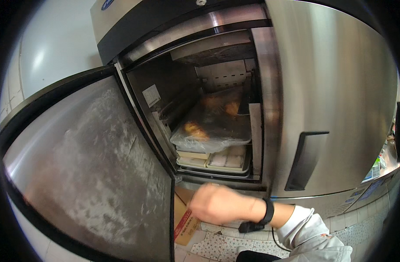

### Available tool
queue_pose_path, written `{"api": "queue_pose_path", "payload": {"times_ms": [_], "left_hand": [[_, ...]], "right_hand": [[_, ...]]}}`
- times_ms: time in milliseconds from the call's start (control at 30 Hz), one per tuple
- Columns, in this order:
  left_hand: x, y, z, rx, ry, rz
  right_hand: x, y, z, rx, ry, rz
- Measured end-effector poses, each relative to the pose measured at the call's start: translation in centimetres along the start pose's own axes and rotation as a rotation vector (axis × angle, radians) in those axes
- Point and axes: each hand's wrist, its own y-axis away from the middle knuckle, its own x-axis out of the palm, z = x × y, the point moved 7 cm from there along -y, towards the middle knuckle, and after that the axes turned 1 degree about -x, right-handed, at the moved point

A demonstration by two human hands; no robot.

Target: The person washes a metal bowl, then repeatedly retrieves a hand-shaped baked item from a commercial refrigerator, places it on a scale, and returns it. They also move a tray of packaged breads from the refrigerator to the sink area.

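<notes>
My right hand [216, 203], blurred and with its fingers curled, is in front of the lower edge of an open stainless steel refrigerator cabinet; whether it holds anything cannot be told. A black band circles the wrist. Inside the cabinet, a tray covered in clear plastic [219, 127] carries a few browned food pieces. Under it, pale shallow containers [226, 159] rest on another tray. The open door [98, 170], its inner face smeared whitish, stands to the left. My left hand is out of view.
A closed steel door [337, 82] with a dark recessed handle [306, 160] is on the right. Below the cabinet, a cardboard box [186, 229] with red printing stands on the patterned tile floor [232, 247]. A counter with assorted items [378, 167] shows at far right.
</notes>
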Motion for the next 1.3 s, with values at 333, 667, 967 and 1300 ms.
{"api": "queue_pose_path", "payload": {"times_ms": [333, 667, 967, 1300], "left_hand": [[2.4, -10.9, 10.1, -0.035, 0.042, -0.555], [10.6, -18.1, 10.9, 0.053, 0.017, -0.456], [16.5, -22.5, 9.4, 0.116, 0.104, -0.373], [19.0, -24.2, 9.2, 0.142, 0.123, -0.331]], "right_hand": [[5.8, -8.9, -35.9, 0.696, -0.134, 0.57], [7.3, -9.0, -40.4, 0.715, 0.084, 0.585], [3.2, -9.1, -42.7, 1.137, 0.712, 0.753], [6.5, -8.8, -46.1, 1.036, 0.23, 0.755]]}}
